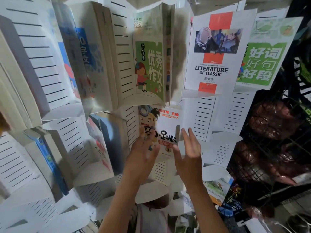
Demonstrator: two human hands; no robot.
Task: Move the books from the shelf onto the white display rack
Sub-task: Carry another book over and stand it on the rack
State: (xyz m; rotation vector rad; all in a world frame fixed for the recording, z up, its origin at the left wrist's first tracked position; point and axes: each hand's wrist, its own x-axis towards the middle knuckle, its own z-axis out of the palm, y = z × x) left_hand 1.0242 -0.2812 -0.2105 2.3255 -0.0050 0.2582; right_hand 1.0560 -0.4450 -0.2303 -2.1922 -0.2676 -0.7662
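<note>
A white display rack [204,113] with slotted panels fills the view. A cartoon-cover book [165,125] stands in a middle pocket of it. My left hand [143,152] lies flat against the lower left of that cover with straight fingers. My right hand [188,152] is just off the book's right edge, fingers spread and straight, holding nothing. Above sit a green-cover book [149,68], a white "Literature of Classic" book [213,52] and a green-and-white book [262,63]. Blue-cover books [84,64] fill pockets to the left.
A black wire shelf [269,148] with dark reddish wrapped items stands at the right. More books [217,189] lie low at the right of the rack. Several rack pockets below and to the left hold nothing.
</note>
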